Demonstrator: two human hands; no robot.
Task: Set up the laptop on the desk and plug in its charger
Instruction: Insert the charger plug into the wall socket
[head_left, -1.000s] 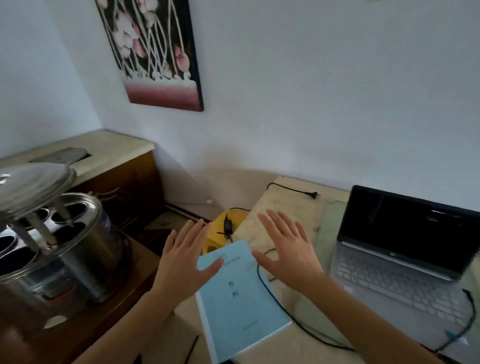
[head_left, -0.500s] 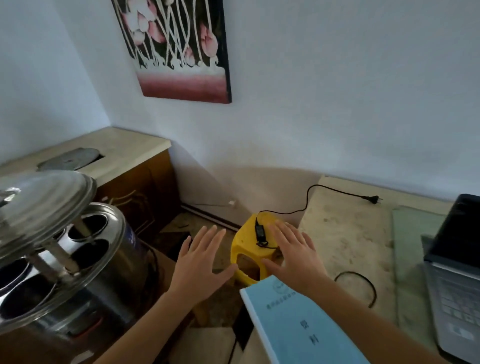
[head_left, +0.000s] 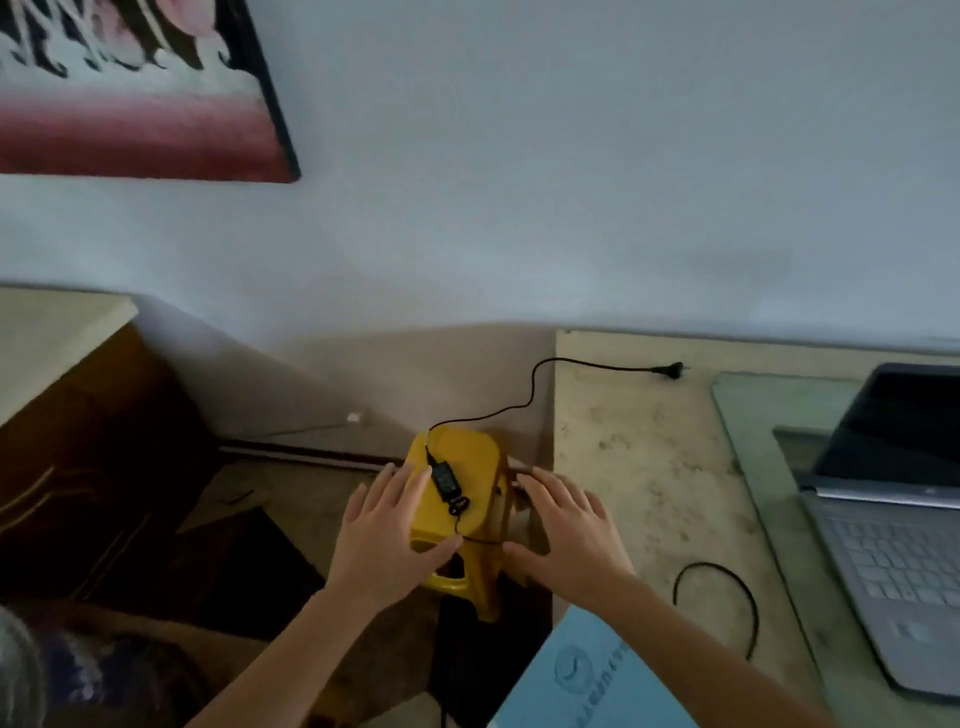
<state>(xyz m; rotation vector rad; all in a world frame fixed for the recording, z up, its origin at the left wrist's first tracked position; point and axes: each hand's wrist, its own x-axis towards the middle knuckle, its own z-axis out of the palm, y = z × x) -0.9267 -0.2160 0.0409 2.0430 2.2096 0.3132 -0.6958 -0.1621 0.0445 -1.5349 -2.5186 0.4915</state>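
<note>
Both hands have swung away from the blue booklet (head_left: 587, 675) toward the yellow stool (head_left: 462, 499). Left hand (head_left: 387, 540) and right hand (head_left: 569, 535) hover spread wide, empty, flanking the charger brick (head_left: 445, 479) on the stool. Laptop (head_left: 893, 519) sits open on the tabletop (head_left: 639, 467), plug (head_left: 670, 370) lying unplugged. Best lift the brick itself, not the thin cord.

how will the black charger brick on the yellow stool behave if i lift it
The charger brick looks small and rigid, so it should lift easily. Its thin cable runs limp up to the desk and will probably trail and drag. The plug lies loose on the desk, so pulling may slide it off the edge.
</note>
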